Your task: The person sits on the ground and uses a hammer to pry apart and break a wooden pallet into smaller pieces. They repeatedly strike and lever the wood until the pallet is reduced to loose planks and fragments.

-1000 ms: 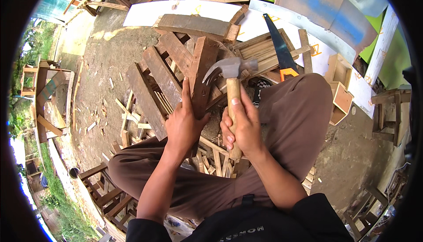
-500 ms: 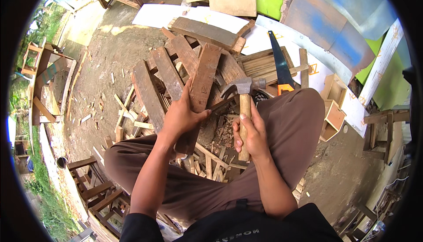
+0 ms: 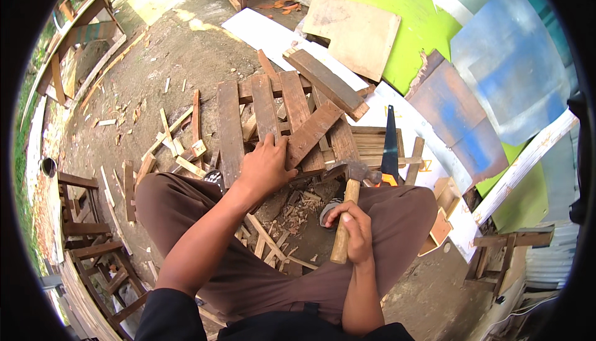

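My right hand (image 3: 355, 232) is wrapped round the wooden handle of a claw hammer (image 3: 345, 217), its metal head up near my right knee. My left hand (image 3: 266, 164) has its thumb and fingers about the near end of a short brown board (image 3: 315, 131). That board lies slantwise across the slats of a wooden pallet (image 3: 231, 124) in front of me. The part of the board under my palm is hidden. Another thick wooden plank (image 3: 324, 79) rests across the pallet's far right corner.
A handsaw (image 3: 390, 145) with an orange handle stands against a slatted wooden piece (image 3: 372, 142) at the right. Beyond are a green panel (image 3: 422, 24) and painted sheets. Wood scraps (image 3: 264, 238) litter the ground between my legs; wooden frames (image 3: 93, 248) stand at left.
The short board has tipped down from a raised position onto the slats, my left hand still on it. The hammer has dropped lower. My view has shifted, moving the scene's far side.
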{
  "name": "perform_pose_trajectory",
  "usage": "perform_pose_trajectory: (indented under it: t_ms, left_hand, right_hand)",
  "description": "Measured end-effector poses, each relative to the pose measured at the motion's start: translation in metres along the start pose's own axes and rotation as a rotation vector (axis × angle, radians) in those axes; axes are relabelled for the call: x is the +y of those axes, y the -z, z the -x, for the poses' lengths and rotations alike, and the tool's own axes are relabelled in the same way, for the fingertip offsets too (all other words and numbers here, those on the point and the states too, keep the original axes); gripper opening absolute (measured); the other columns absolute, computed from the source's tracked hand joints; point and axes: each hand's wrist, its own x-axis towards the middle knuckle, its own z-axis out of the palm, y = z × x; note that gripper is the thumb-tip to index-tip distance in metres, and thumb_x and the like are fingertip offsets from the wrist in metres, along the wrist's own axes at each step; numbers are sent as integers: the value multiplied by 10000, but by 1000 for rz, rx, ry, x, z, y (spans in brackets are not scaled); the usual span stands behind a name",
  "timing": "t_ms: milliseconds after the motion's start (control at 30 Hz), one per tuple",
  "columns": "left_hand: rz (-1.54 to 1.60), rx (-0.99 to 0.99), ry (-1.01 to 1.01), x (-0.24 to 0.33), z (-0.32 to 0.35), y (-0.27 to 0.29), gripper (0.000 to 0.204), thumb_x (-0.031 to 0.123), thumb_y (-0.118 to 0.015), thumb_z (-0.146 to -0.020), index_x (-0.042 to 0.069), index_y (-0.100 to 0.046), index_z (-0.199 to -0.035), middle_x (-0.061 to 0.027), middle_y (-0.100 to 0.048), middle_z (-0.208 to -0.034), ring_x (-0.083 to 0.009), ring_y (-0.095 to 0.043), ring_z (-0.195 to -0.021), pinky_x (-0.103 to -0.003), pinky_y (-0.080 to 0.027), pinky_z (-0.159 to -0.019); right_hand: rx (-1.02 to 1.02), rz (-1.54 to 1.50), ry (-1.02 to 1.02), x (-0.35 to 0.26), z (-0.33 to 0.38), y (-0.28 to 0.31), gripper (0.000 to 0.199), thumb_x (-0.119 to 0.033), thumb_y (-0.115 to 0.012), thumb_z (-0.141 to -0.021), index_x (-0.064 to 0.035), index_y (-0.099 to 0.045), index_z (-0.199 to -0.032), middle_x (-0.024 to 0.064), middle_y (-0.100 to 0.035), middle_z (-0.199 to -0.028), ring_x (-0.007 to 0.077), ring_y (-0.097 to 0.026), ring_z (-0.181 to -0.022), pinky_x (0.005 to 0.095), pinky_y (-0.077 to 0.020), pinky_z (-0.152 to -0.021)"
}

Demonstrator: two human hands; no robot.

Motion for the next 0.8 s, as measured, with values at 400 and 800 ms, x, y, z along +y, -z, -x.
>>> perform_pose_trajectory:
  t_ms: [400, 800]
  left_hand:
    - [-101, -164, -250, -47, -10, 23, 802, 213, -823, -746, 251, -559, -1503, -113, -527, -1365, -335, -513, -1343, -508, -461, -1089]
    - [312, 216, -169, -71, -31, 22, 370, 237, -667, -947, 139, -672, -1304, -142, -655, -1205, -341, -626, -1188, -547, -432, -1080]
  right_hand:
    - [-287, 496, -539, -110, -16, 24, 289, -210, -807, -936, -83, -611, -1107, 164, -749, -1191, 180, -743, -856, 264, -529, -735]
    - [-99, 149, 154, -129, -69, -17, 189, 27, -646, -912, 28, -578, -1089, 61, -599, -702, 135, -599, -639, 280, -520, -637]
